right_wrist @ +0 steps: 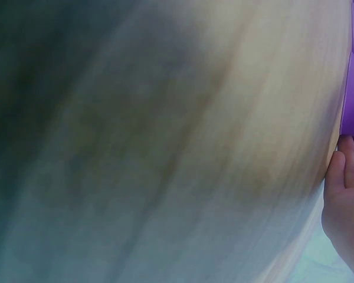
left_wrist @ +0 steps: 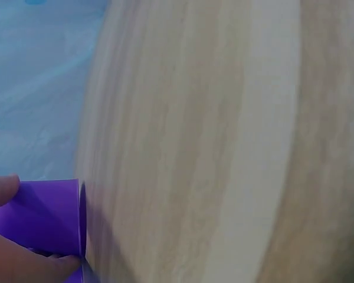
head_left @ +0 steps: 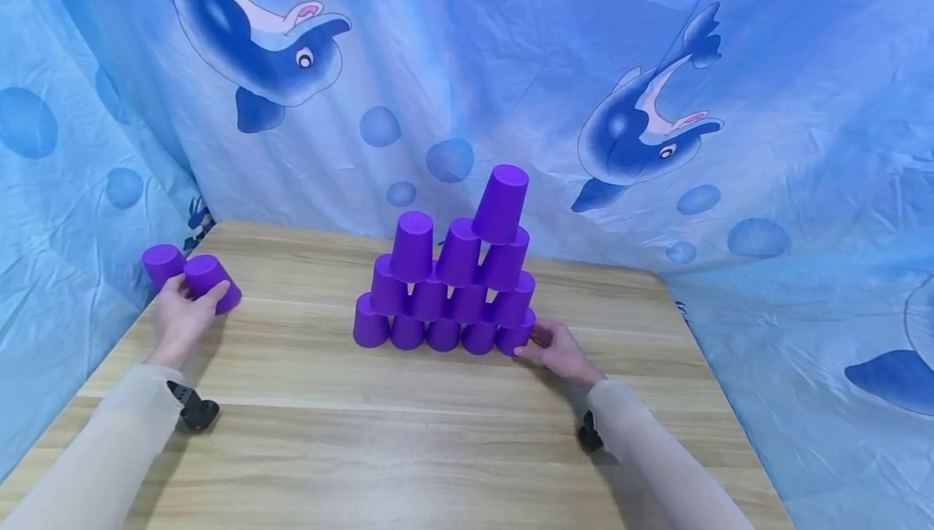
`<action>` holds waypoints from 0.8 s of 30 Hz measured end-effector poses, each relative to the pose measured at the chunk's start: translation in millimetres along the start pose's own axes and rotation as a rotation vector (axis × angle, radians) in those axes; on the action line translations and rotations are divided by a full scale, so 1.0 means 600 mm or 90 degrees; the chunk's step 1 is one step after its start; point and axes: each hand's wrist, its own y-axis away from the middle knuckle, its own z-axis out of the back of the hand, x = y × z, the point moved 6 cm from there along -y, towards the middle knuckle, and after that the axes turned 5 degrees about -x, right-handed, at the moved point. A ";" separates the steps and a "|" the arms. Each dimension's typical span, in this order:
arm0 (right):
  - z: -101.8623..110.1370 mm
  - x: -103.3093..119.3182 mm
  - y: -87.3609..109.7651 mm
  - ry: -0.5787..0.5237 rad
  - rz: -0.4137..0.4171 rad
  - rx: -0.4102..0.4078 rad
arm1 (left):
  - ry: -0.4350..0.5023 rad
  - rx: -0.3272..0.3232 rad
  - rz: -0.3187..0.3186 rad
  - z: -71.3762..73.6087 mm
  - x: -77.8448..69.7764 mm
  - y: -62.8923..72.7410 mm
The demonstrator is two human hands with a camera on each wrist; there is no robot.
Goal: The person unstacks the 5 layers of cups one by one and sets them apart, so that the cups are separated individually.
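My left hand (head_left: 182,315) pinches a purple cup (head_left: 210,280) at the table's left side, thumb on one side and fingers on the other; the left wrist view shows the same cup (left_wrist: 41,215) between the digits. Close beside it stands a second purple cup (head_left: 162,264), partly hidden by the hand. Upside-down purple cups form a stepped pyramid (head_left: 443,334) in the middle, with a single cup (head_left: 502,204) on top at the right. My right hand (head_left: 558,349) touches the bottom row's rightmost cup (head_left: 516,334), its fingers fairly straight along the side.
The wooden table (head_left: 365,441) has its left edge near the two separate cups. A blue curtain (head_left: 511,68) with dolphins hangs behind and on both sides. The pyramid's upper cups overhang gaps between those below.
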 end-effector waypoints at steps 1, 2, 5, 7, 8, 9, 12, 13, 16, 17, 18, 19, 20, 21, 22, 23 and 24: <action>0.000 0.000 0.000 -0.002 0.001 0.001 | -0.004 0.002 -0.001 0.001 0.001 -0.001; -0.001 0.000 0.000 -0.004 0.000 0.002 | -0.005 0.002 -0.001 0.002 0.002 -0.002; -0.002 0.002 0.000 -0.009 0.002 0.007 | -0.012 -0.003 0.001 0.003 0.005 -0.005; -0.002 0.004 0.001 -0.010 -0.002 0.008 | -0.020 -0.001 0.004 0.003 0.005 -0.006; -0.002 0.005 0.001 -0.009 -0.004 0.009 | -0.021 0.000 0.005 0.003 0.005 -0.007; -0.003 0.005 0.001 -0.009 -0.003 0.011 | -0.025 0.002 0.006 0.002 0.005 -0.008; -0.004 0.007 0.001 -0.015 -0.002 0.020 | -0.027 0.007 0.007 0.001 0.004 -0.011; -0.004 0.008 0.001 -0.017 -0.003 0.023 | -0.030 0.008 0.007 0.001 0.004 -0.012; -0.005 0.026 0.006 -0.023 -0.002 0.031 | -0.035 0.011 0.008 0.000 0.005 -0.017; -0.006 0.033 0.008 -0.026 -0.002 0.032 | -0.036 0.012 0.008 -0.001 0.005 -0.018; -0.006 0.040 0.010 -0.026 -0.004 0.032 | -0.038 0.012 0.006 -0.001 0.005 -0.019; -0.006 0.046 0.012 -0.024 -0.004 0.032 | -0.040 0.012 0.004 -0.002 0.005 -0.020; -0.007 0.052 0.015 -0.025 -0.003 0.031 | -0.040 0.012 0.002 -0.003 0.005 -0.021; -0.007 0.055 0.017 -0.024 -0.002 0.031 | -0.042 0.012 -0.002 -0.004 0.004 -0.021; -0.006 0.055 0.016 -0.024 -0.003 0.030 | -0.045 0.011 -0.005 -0.004 0.002 -0.021; -0.006 0.054 0.017 -0.024 -0.004 0.029 | -0.048 0.010 -0.008 -0.005 0.000 -0.021; -0.005 0.054 0.017 -0.021 -0.004 0.027 | -0.053 0.007 -0.014 -0.005 -0.003 -0.022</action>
